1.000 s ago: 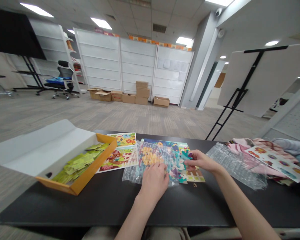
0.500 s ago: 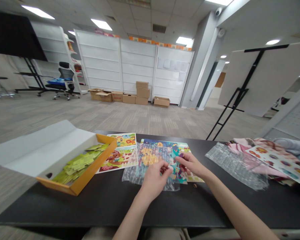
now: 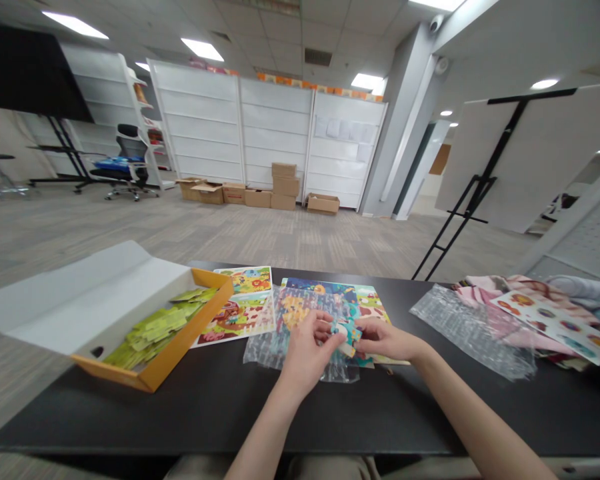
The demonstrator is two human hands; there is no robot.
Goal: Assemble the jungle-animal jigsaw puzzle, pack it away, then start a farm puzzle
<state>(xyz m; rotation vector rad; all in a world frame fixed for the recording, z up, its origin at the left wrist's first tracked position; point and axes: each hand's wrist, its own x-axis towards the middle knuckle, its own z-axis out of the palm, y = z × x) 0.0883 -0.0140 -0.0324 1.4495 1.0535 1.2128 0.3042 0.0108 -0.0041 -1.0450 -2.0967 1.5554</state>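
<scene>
My left hand (image 3: 310, 347) is closed, thumb against fingers, on small teal-and-white puzzle pieces (image 3: 347, 335). From the other side, my right hand (image 3: 384, 339) pinches the same cluster, and the fingertips of both hands almost meet. How many pieces there are, and whether they interlock, I cannot make out. Beneath the hands lies a clear bubble-wrap bag (image 3: 265, 352) over a colourful picture sheet (image 3: 373, 300) with a night scene and farm animals. Part of that sheet is hidden by the hands.
An open orange box (image 3: 167, 357) with a white lid holds many green pieces (image 3: 155, 333) at left. Picture cards (image 3: 240, 317) lie beside it. At right are another bubble-wrap bag (image 3: 473, 333), folded cloths (image 3: 495, 287) and a sticker sheet (image 3: 555, 327) on the black table (image 3: 205, 413).
My right hand has come down and closer to my left hand. The teal-and-white pieces now show between the fingers of both hands. The box and cards have stayed put.
</scene>
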